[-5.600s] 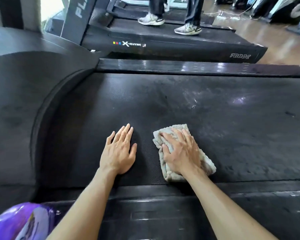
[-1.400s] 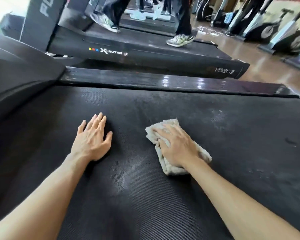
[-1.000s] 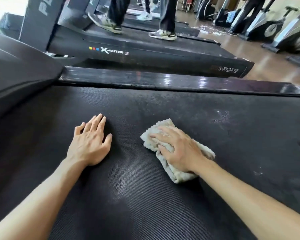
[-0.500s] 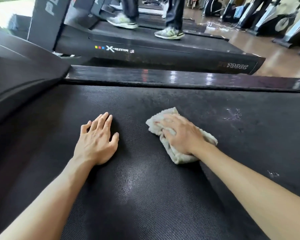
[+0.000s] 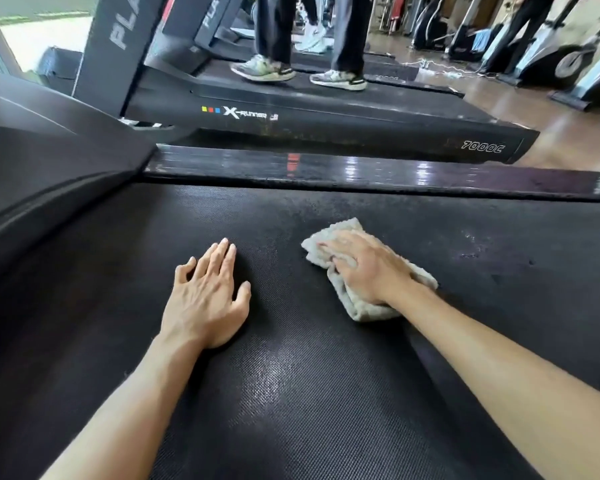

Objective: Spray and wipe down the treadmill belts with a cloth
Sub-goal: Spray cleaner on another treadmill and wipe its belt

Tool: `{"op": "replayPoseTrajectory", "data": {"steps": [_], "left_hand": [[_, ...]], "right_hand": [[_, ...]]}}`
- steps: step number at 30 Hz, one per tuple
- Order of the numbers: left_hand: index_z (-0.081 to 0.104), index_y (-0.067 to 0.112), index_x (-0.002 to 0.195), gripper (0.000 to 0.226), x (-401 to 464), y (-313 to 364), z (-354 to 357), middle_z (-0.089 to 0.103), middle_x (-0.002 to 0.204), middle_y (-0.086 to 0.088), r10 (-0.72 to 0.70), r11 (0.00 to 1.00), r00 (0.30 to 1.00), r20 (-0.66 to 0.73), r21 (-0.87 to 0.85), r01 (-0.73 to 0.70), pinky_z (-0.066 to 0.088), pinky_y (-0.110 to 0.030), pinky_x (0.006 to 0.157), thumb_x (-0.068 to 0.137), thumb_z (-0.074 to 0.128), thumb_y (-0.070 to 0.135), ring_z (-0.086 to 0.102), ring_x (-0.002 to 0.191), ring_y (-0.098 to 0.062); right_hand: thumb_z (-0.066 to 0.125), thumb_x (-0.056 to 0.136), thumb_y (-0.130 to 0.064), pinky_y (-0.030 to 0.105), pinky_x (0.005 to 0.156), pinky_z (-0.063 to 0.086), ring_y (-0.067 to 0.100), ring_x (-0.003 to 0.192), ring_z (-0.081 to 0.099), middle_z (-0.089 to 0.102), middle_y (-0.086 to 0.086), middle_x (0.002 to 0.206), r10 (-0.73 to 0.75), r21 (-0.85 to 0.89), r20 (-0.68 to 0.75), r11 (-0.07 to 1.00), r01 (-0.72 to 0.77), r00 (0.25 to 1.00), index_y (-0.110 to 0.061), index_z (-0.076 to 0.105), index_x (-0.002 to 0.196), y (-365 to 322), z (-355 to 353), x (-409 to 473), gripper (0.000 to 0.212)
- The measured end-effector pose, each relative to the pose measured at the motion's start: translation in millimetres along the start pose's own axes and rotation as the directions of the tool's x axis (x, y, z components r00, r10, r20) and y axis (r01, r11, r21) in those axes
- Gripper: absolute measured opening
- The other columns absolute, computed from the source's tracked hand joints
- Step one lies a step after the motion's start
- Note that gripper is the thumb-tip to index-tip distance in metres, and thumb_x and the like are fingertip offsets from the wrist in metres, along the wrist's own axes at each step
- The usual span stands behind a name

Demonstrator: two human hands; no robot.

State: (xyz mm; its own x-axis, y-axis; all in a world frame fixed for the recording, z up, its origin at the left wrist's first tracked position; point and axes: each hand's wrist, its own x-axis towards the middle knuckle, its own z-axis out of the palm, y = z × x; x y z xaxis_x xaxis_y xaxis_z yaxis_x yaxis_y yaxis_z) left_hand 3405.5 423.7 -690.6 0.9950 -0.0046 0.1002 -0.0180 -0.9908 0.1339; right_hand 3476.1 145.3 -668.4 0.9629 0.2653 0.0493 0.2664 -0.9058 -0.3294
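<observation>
Treadmill belt, black and textured, lies under me; my right hand presses the beige cloth flat-fingered, my left hand rests spread beside. Neighbouring X-Runner treadmill beyond, on a glossy wooden floor.

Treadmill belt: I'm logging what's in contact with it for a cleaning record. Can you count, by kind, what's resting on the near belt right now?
Hands: 2, the left hand flat on the belt, the right hand pressing the cloth
Cloths: 1, the cloth
Total: 3
</observation>
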Motion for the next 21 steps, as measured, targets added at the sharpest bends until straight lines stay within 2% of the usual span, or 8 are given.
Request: {"op": "replayPoseTrajectory", "data": {"steps": [3, 5, 8, 11, 13, 16, 18, 21], "left_hand": [[0.009, 0.02, 0.163, 0.097, 1, 0, 1, 0.0, 0.171, 0.006, 0.009, 1.0, 1.0, -0.003, -0.002, -0.009, 0.003, -0.037, 0.123, 0.076, -0.005, 0.061, -0.002, 0.155, -0.006], [0.01, 0.019, 0.163, 0.097, 2, 0, 0, 0.001, 0.171, 0.006, 0.012, 1.0, 1.0, 0.001, 0.004, -0.012, 0.004, -0.036, 0.123, 0.076, -0.005, 0.061, -0.001, 0.155, -0.006], [0.009, 0.019, 0.163, 0.097, 2, -1, -1, 0.0, 0.17, 0.006, 0.008, 1.0, 1.0, 0.004, 0.008, -0.008, 0.003, -0.036, 0.123, 0.076, -0.006, 0.061, -0.003, 0.155, -0.005], [0.009, 0.019, 0.163, 0.098, 1, 0, 0, 0.0, 0.17, 0.006, 0.008, 1.0, 1.0, 0.001, -0.002, -0.008, 0.004, -0.036, 0.124, 0.076, -0.006, 0.062, -0.003, 0.155, -0.005], [0.01, 0.019, 0.163, 0.098, 1, 0, -1, 0.0, 0.171, 0.006, 0.004, 1.0, 1.0, -0.009, -0.003, -0.004, 0.004, -0.036, 0.124, 0.076, -0.005, 0.061, -0.002, 0.155, -0.006], [0.009, 0.019, 0.163, 0.097, 1, 0, 0, -0.001, 0.171, 0.005, 0.009, 1.0, 1.0, -0.012, 0.003, -0.009, 0.004, -0.037, 0.124, 0.077, -0.004, 0.06, -0.002, 0.155, -0.006], [0.008, 0.018, 0.163, 0.097, 0, 1, -1, -0.002, 0.171, 0.005, 0.003, 1.0, 1.0, -0.005, -0.001, -0.003, 0.003, -0.037, 0.124, 0.076, -0.004, 0.06, -0.003, 0.155, -0.006], [0.006, 0.018, 0.163, 0.099, 3, 0, -2, -0.004, 0.17, 0.005, 0.01, 1.0, 1.0, 0.006, -0.006, -0.01, 0.001, -0.035, 0.124, 0.075, -0.004, 0.061, -0.005, 0.155, -0.005]], "right_hand": [[0.045, 0.101, -0.038, 0.04, 0.116, 0.035, 0.021, 0.139, 0.042, 0.05, -0.006, 0.15, 0.073, -0.038, -0.079, 0.996, -0.076, 0.994, -0.033, 0.058, 0.138, -29, 1, 45, 0.039], [0.041, 0.099, -0.046, 0.042, 0.113, 0.038, 0.025, 0.134, 0.046, 0.049, -0.002, 0.148, 0.108, -0.02, -0.048, 0.994, -0.109, 0.993, -0.03, 0.058, 0.138, -46, 8, 61, 0.046], [0.02, 0.082, -0.064, 0.042, 0.121, 0.029, 0.022, 0.146, 0.035, 0.043, -0.007, 0.157, -0.049, -0.051, 0.057, 0.997, 0.052, 0.997, -0.042, 0.052, 0.145, -49, 14, 36, 0.074], [0.037, 0.096, -0.052, 0.037, 0.127, 0.016, 0.012, 0.154, 0.023, 0.037, -0.014, 0.162, -0.132, -0.01, 0.098, 0.991, 0.133, 0.986, -0.04, 0.052, 0.147, -17, 3, -4, 0.055], [0.046, 0.101, -0.043, 0.035, 0.124, 0.023, 0.015, 0.15, 0.03, 0.041, -0.012, 0.16, -0.006, -0.001, 0.054, 1.0, 0.006, 0.999, -0.038, 0.05, 0.149, 4, -7, -2, 0.049], [0.043, 0.094, -0.05, 0.043, 0.111, 0.04, 0.028, 0.137, 0.047, 0.049, -0.002, 0.152, 0.202, -0.056, 0.004, 0.978, -0.202, 0.979, -0.039, 0.047, 0.149, 1, -8, 42, 0.056], [0.044, 0.098, -0.049, 0.042, 0.105, 0.041, 0.032, 0.131, 0.05, 0.05, 0.003, 0.15, 0.215, -0.086, -0.011, 0.973, -0.215, 0.977, -0.032, 0.048, 0.15, -22, 0, 73, 0.055], [0.043, 0.099, -0.05, 0.042, 0.111, 0.037, 0.033, 0.136, 0.045, 0.047, 0.006, 0.152, 0.18, -0.083, 0.017, 0.981, -0.178, 0.984, -0.025, 0.05, 0.149, -54, 16, 94, 0.057]]}}
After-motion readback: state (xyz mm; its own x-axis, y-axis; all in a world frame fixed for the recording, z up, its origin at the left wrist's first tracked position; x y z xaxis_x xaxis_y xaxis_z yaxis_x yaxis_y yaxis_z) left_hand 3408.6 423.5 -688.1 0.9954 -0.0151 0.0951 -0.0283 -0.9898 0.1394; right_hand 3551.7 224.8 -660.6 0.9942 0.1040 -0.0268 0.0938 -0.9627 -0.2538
